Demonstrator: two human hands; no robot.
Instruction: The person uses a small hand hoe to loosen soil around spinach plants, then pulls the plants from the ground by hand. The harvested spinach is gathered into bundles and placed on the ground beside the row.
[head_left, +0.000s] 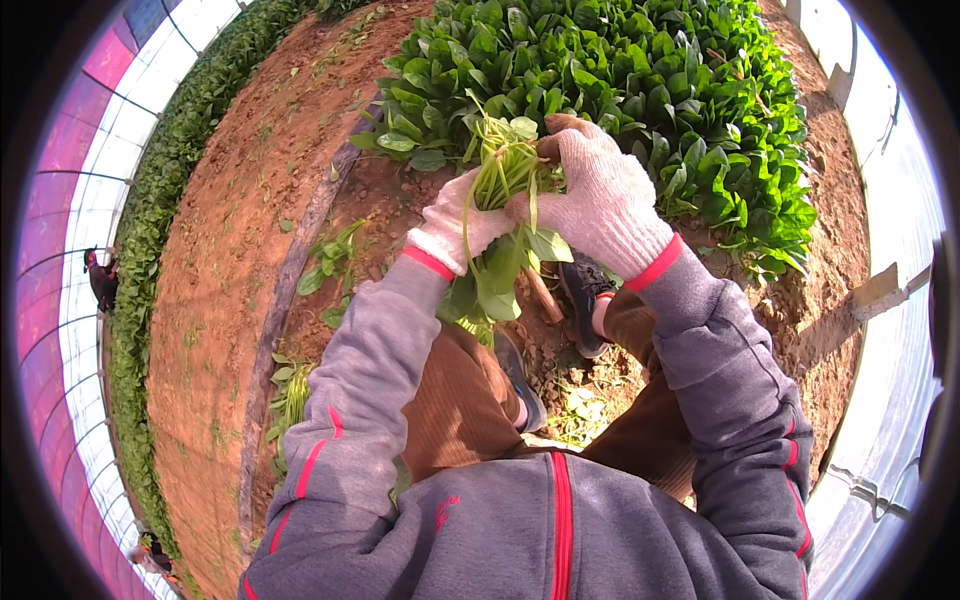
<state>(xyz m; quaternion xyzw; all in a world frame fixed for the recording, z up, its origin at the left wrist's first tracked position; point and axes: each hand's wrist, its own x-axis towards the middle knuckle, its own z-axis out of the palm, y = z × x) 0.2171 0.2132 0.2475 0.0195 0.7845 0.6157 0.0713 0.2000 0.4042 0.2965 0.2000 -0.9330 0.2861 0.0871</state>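
Observation:
My left hand (461, 217), in a white knit glove, is wrapped around a bunch of spinach-like greens (502, 169). The bunch's pale stems point up and away from me, while its broad leaves (495, 281) hang below the hand toward my knees. From the other side, my right hand (592, 187) has its thumb and curled fingers against the stems. Its glove is brown with soil at the fingertips. Just beyond both hands stands a dense bed of the same dark green plants (622, 82). A short wooden handle or stick (544, 296) shows on the soil beneath the bunch, its other end hidden.
Cut greens (296, 394) lie on the soil at my left, beside a long dark strip (289, 277) edging a bare dirt path (217, 270). Loose leaves (581, 412) lie between my feet. Plastic greenhouse walls (892, 315) flank the bed. Two people (103, 281) are far off left.

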